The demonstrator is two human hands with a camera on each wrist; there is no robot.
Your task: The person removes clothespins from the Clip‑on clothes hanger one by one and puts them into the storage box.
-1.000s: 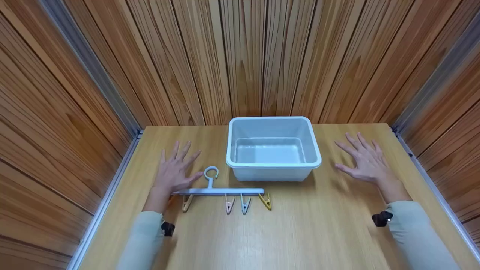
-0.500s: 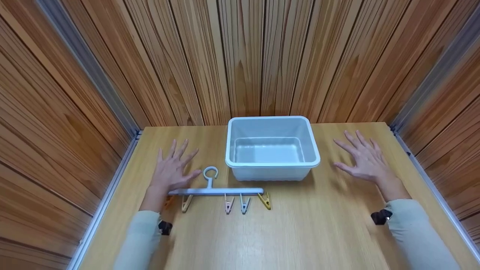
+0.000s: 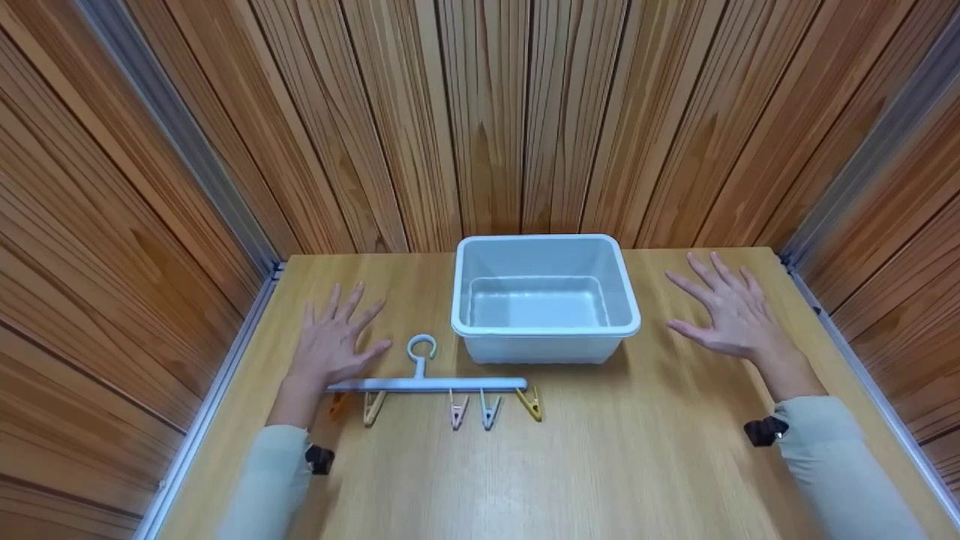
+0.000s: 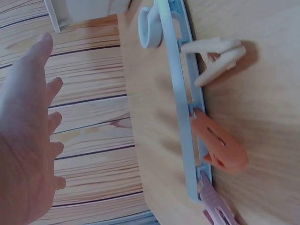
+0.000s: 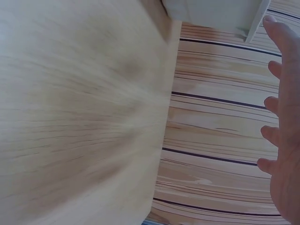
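Noted left hand (image 3: 330,349) and right hand (image 3: 733,319) spread, gripping nothing. Could tangle clips (image 4: 229,153) by dragging hanger (image 3: 442,385) sideways.

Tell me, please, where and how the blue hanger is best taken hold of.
Probably by the hanger's bar, pinched from above between the cream clip and the pink clip, with the left hand, which is nearer: the bar is slim, and that stretch, at the hook's foot, carries no visible clip.

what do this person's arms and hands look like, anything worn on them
The left sleeve and right sleeve are plain and pale. Each bears a small, boxy black device at its end. The left hand and right hand wear no gloves.
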